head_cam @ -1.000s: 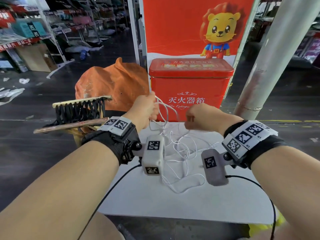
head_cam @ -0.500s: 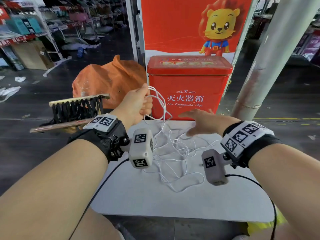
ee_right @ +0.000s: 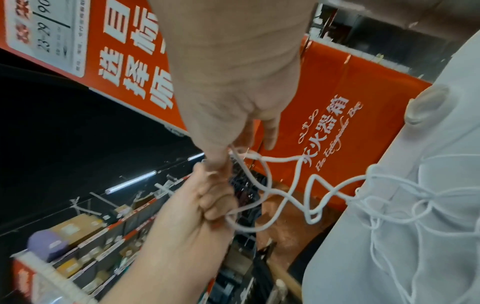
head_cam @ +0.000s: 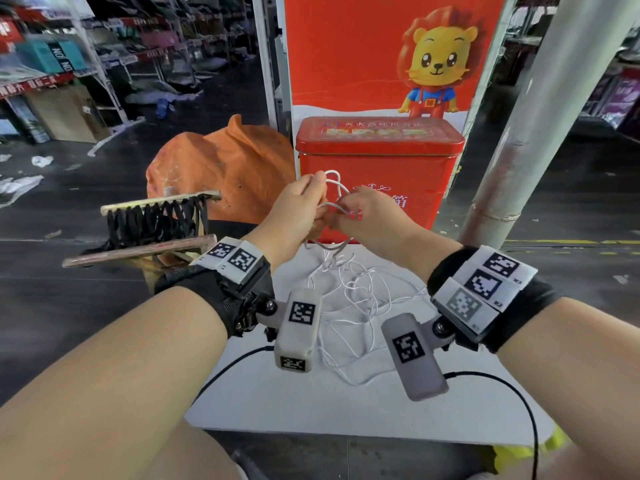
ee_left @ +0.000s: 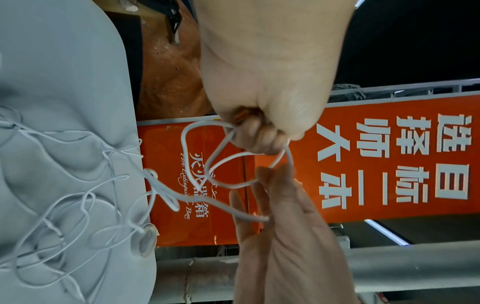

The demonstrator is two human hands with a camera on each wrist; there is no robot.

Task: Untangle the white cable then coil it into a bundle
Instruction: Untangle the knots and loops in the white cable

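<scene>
We've got the left hand (head_cam: 294, 213) fisted round a few loops of white cable (head_cam: 349, 306) above the table's (head_cam: 346, 407) far edge, right hand (head_cam: 367, 216) pinching a strand beside it—feed slack slowly, since the rest lies tangled mid-table.

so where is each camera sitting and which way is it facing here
Head: worn on the head, looking forward and down at the white table; both forearms, left hand and right hand show.
Left wrist: looks along the left hand at its fingers gripping the white cable; the right hand enters.
Right wrist: looks along the right hand at its fingers pinching the cable; the left hand enters.
Shared by all: the cable and red box.
</scene>
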